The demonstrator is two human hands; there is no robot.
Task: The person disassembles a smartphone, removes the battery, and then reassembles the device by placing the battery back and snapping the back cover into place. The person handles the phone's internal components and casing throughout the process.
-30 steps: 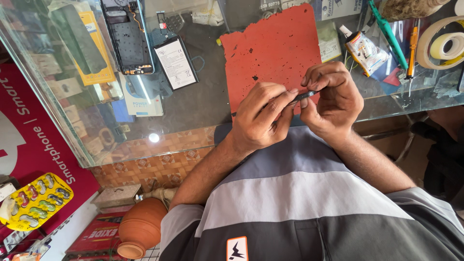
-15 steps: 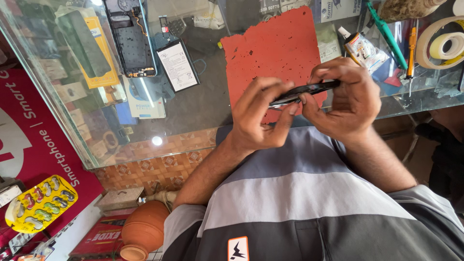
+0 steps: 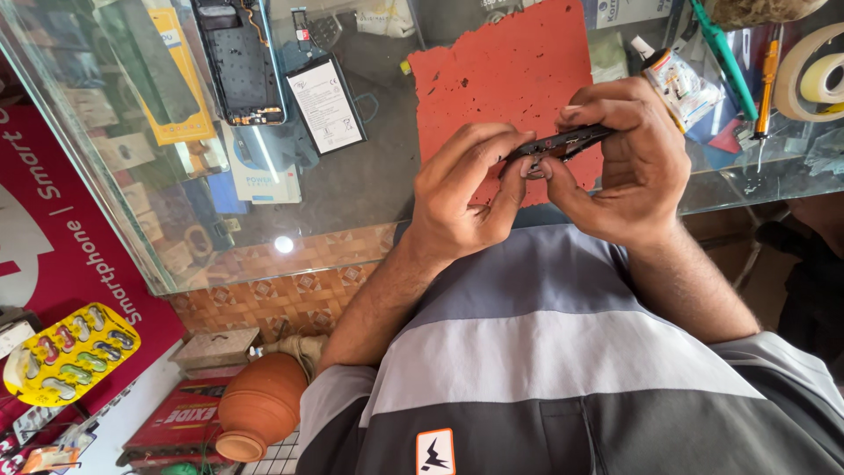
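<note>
Thin black plastic phone-frame strip, judged light, slightly flexible and breakable, pinched at both ends in the grip of left hand and right hand, above the bench's near edge over the red rubber mat.

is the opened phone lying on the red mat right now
No, the opened phone lies on the glass counter, left of the red mat.
</note>
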